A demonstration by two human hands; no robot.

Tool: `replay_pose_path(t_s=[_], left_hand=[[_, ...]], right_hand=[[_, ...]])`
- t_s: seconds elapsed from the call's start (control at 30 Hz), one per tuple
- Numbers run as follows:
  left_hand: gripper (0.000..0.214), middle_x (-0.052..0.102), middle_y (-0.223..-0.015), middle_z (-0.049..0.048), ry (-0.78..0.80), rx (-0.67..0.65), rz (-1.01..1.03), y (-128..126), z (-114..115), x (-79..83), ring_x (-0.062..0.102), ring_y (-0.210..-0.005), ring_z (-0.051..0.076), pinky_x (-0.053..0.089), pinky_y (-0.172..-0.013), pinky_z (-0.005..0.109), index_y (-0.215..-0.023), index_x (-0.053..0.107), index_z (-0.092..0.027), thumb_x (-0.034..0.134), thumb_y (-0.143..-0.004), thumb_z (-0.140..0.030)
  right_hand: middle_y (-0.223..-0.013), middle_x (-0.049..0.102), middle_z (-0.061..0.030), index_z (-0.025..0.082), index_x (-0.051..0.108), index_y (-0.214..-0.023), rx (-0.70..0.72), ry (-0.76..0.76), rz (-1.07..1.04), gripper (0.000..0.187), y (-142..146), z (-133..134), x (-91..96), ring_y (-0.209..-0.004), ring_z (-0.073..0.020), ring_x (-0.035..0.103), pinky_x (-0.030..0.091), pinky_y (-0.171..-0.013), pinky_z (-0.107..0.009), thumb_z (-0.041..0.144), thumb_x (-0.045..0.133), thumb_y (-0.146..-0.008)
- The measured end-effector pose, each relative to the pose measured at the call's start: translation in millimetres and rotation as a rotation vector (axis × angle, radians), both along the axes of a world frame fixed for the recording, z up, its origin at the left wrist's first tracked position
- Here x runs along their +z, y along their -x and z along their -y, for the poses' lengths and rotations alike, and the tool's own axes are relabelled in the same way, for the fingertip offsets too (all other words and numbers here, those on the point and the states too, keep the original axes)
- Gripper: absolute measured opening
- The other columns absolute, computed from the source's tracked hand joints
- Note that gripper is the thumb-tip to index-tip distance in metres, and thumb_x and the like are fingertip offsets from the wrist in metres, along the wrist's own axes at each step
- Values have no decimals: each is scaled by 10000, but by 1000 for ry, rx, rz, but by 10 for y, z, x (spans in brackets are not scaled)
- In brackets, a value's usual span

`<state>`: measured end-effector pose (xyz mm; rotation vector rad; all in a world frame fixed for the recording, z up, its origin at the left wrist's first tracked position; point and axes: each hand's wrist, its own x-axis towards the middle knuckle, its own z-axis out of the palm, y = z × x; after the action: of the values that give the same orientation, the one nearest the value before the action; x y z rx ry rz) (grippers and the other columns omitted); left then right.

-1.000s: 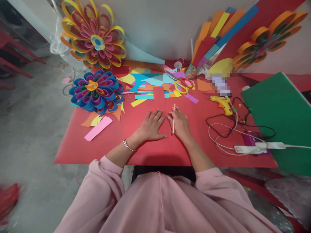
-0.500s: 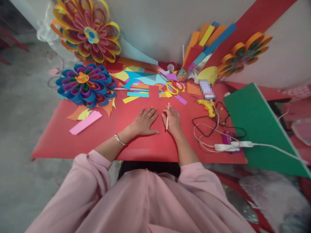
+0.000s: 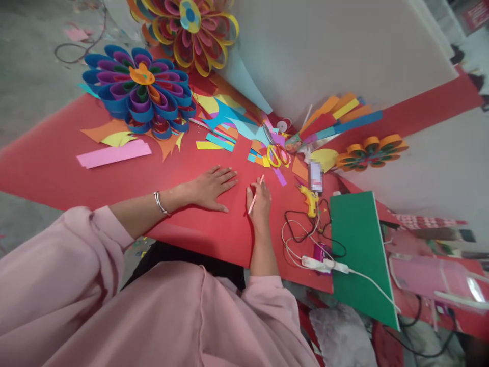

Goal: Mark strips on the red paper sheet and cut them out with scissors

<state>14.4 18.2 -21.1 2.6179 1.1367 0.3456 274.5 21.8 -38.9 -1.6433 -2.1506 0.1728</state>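
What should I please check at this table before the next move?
1. Right hand grips the pink pencil: ok.
2. Left hand rests palm down, fingers spread, on the red tabletop: ok.
3. Scissors lie apart from both hands: ok.
4. Yellow glue gun lies clear of the hands: ok.
5. Glue gun is cool: cannot tell.
6. Cords are untangled: not ok; loops overlap near the glue gun.

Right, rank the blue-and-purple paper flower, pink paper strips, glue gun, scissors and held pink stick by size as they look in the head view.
1. Blue-and-purple paper flower
2. Pink paper strips
3. Glue gun and scissors: too alike to rank
4. Pink stick in the right hand
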Motion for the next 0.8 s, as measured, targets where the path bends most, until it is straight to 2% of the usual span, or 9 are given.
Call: replay_pose_path(t_s=[0.17,0.53,0.67,0.8], left_hand=[[1085,329,-1772,202,2,-4,-56,38,-18,51,259,-1675,396,128,-1375,543,-1678,448,-128,686,-856,-795],[1115,274,-1786,248,28,-25,-73,86,-24,103,200,-1684,438,138,-1372,595,-1691,395,-78,700,-875,-774],[1110,254,-1801,225,31,-41,-63,106,-47,87,185,-1689,431,124,-1369,607,-1702,380,-133,639,-885,-839],[1131,255,-1802,226,50,-47,-52,116,-55,99,176,-1690,437,106,-1366,613,-1704,373,-141,541,-891,-910]], right_hand=[[-1520,651,-238,212,693,-1174,-7,-15,-46,272,54,37,45,-1484,-346,562,454,-1194,-604,370,498,-1069],[-1535,653,-185,224,703,-1181,-44,13,-97,253,124,65,103,-1492,-358,544,413,-1234,-611,354,516,-1071],[-1547,647,-170,223,700,-1193,-43,37,-139,235,120,50,101,-1517,-355,522,389,-1259,-612,335,541,-1063],[-1565,632,-167,227,694,-1219,-39,64,-164,240,121,47,108,-1537,-343,504,378,-1268,-619,331,543,-1064]])
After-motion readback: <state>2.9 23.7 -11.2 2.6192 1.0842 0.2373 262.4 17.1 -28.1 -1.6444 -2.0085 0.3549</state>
